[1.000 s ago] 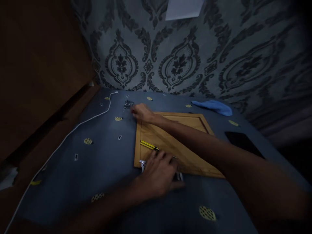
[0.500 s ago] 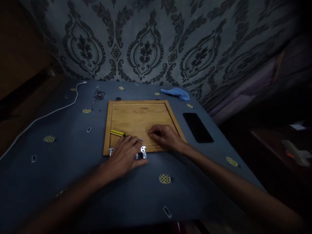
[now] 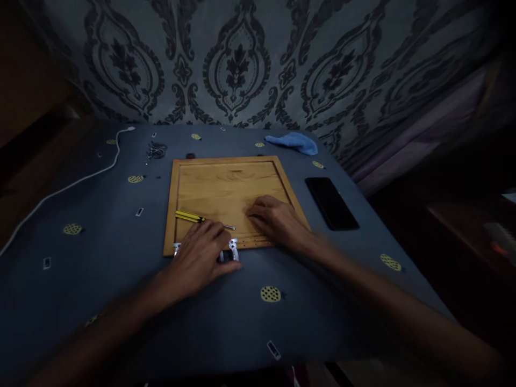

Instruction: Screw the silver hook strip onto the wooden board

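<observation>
A framed wooden panel (image 3: pixel 236 183) lies flat on the patterned blue cloth. My left hand (image 3: pixel 200 252) rests over its near edge, fingers lying forward and thumb stretched out to the right. Partly under that hand are shiny metal hinges (image 3: pixel 234 247); the palm hides much of them. Beyond the fingertips, a screwdriver with a yellow and black handle (image 3: pixel 189 216) lies on the panel, its shaft partly covered by my fingers. My right hand (image 3: pixel 276 219) is over the panel's right part with its fingertips pinched together; anything between them is hidden. Small dark holes show along the near rail.
Right of the panel lies a black phone (image 3: pixel 331 203). A blue cloth (image 3: pixel 294 143) is crumpled at the back. Thin tangled wires (image 3: pixel 156 150) lie at back left, near a white cable (image 3: pixel 76 185). A patterned wall covering (image 3: pixel 237 64) rises behind.
The camera view has shifted slightly, so the panel appears a little higher and further left. My right hand has turned slightly, its fingers still together. My left hand stays over the hinges.
</observation>
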